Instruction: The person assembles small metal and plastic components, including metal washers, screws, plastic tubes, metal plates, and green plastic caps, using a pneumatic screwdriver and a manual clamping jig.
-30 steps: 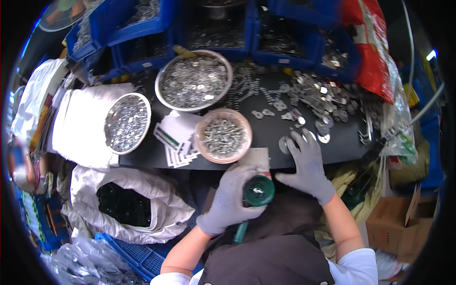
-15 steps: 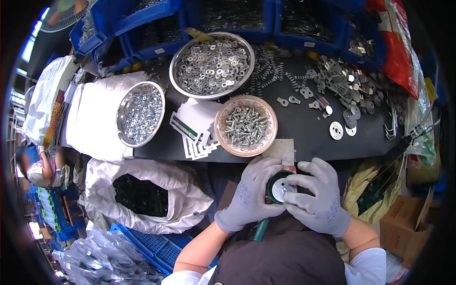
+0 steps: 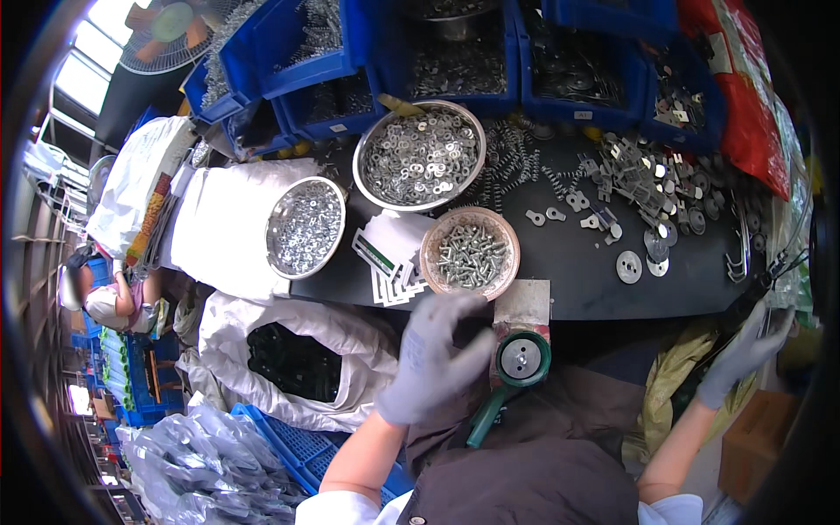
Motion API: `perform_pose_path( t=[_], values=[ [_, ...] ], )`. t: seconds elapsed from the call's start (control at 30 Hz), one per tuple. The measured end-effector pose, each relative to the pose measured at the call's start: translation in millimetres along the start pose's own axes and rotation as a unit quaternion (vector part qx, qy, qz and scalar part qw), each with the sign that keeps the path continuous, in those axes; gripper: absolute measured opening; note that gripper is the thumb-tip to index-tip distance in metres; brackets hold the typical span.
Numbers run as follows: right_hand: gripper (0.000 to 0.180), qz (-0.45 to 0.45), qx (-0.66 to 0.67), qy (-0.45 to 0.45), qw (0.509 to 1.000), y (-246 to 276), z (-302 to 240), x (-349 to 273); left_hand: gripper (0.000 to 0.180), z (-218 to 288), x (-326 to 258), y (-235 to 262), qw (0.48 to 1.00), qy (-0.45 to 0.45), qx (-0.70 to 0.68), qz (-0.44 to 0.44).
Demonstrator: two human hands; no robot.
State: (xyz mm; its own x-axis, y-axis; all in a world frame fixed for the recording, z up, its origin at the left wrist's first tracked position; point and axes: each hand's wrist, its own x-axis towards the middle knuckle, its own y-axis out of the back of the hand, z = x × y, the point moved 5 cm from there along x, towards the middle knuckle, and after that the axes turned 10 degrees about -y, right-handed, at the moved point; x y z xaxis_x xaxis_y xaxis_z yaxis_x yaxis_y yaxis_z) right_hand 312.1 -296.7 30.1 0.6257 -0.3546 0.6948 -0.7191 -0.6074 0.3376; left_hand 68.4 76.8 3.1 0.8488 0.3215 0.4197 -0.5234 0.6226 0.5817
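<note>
A green round housing (image 3: 546, 367) with a green handle (image 3: 486, 420) sits at the table's front edge, below a flat metal plate (image 3: 523, 300). Inside its rim lies a silver disc (image 3: 520, 357) with small holes. Neither hand touches it. My left hand (image 3: 433, 363), in a grey glove and blurred, has thumb and fingers apart; its fingertips are at the near rim of a patterned bowl (image 3: 426, 262) of screws (image 3: 471, 252). Far to the right, my gloved right hand (image 3: 744, 354) is stretched out with fingers apart, near a dark hanging tool with cables (image 3: 770, 278).
Steel bowls of washers (image 3: 420, 153) and small metal parts (image 3: 304, 227) stand behind and left. Loose springs (image 3: 512, 166), brackets (image 3: 634, 179) and discs (image 3: 628, 267) lie on the black table (image 3: 577, 293). Blue bins (image 3: 577, 105) line the back. A white sack (image 3: 223, 341) holds dark green pieces.
Both hands have left the green housing, which now shows uncovered. My left hand has moved left toward the screw bowl, my right hand far right. The view has shifted.
</note>
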Motion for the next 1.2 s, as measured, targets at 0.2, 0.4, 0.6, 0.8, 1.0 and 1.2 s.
perform_pose_path(
  t=[0.2,0.4,0.6,0.8,1.0,1.2],
  values=[
    [0.075,-0.211,0.019,-0.252,0.944,-53.5,179.4,15.1,0.016,-38.9,70.9,-17.8,0.975,-0.081,0.207,-0.021],
    [0.065,-0.210,0.050,-0.209,0.954,-56.8,190.4,-10.4,0.015,-54.7,82.5,-36.0,0.926,-0.049,0.340,-0.155],
    [0.049,-0.287,0.393,-0.252,0.836,-24.7,52.4,-43.3,0.023,-25.4,69.6,-9.0,0.994,-0.015,0.112,-0.008],
    [0.072,-0.269,0.642,-0.233,0.679,15.9,-134.9,-53.1,0.021,24.3,6.4,-21.3,0.860,0.227,-0.456,0.035],
    [0.060,-0.360,0.729,-0.209,0.543,21.3,-221.2,-75.7,0.020,38.8,-33.0,-31.4,0.699,0.307,-0.643,0.068],
    [0.058,-0.395,0.699,-0.248,0.542,24.2,-227.5,-89.8,0.019,39.4,-49.1,-30.5,0.651,0.325,-0.683,0.060]
  ],
)
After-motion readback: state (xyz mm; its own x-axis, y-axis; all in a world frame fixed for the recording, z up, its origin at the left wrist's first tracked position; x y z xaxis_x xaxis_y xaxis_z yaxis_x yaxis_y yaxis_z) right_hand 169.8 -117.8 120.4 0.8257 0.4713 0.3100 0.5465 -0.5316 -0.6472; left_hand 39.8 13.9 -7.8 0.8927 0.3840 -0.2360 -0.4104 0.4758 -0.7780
